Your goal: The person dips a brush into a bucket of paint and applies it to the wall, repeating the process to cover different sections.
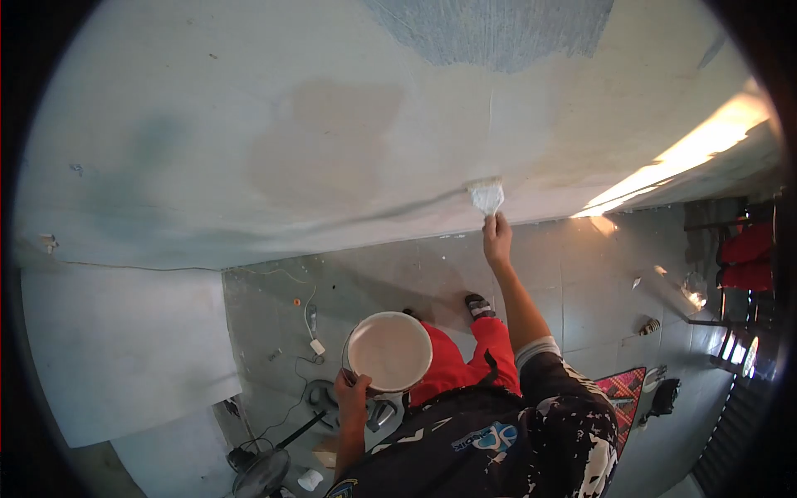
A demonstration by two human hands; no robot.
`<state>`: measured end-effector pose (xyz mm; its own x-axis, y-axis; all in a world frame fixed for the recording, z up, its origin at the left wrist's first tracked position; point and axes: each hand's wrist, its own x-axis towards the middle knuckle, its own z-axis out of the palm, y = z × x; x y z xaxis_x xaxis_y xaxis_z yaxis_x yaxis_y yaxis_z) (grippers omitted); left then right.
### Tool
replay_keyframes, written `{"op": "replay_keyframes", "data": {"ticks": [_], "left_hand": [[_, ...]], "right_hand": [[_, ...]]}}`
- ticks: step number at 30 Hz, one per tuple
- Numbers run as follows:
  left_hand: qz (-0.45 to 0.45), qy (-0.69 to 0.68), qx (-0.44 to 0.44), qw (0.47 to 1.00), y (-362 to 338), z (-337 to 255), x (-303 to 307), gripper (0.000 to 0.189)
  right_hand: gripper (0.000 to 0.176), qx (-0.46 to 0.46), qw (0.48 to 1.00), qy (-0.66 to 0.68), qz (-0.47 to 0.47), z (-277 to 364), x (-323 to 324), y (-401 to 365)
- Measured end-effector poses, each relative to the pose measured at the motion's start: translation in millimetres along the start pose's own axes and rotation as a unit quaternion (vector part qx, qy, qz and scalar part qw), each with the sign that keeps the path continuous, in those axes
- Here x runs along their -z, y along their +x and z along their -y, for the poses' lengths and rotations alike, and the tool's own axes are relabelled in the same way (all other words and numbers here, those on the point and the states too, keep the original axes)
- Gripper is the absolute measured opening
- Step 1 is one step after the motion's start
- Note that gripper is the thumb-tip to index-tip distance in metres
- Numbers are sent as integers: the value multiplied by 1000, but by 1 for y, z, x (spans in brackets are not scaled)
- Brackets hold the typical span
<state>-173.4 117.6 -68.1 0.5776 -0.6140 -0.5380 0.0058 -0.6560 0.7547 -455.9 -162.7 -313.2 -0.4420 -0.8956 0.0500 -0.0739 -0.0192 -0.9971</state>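
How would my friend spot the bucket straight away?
Find the red trousers, low in the middle. Just left of them, the left hand holds a round, white-rimmed bucket. Unlike things lying on the floor, it's held up, with pale stuff inside.

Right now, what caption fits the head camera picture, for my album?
Bucket in the left hand, wide brush in the right hand, at a patchy wall.

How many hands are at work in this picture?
2. The left hand grips the rim of the bucket, and the right hand holds the brush up at the wall.
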Motion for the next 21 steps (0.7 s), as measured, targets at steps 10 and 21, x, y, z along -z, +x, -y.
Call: {"op": "replay_keyframes", "data": {"ticks": [10, 21], "left_hand": [[-3, 17, -21, 1000, 4, -8, -9, 21], [68, -14, -46, 997, 32, -13, -38, 21]], "right_hand": [[35, -380, 920, -84, 37, -52, 40, -5], [31, -96, 993, 37, 59, 292, 105, 39]]}}
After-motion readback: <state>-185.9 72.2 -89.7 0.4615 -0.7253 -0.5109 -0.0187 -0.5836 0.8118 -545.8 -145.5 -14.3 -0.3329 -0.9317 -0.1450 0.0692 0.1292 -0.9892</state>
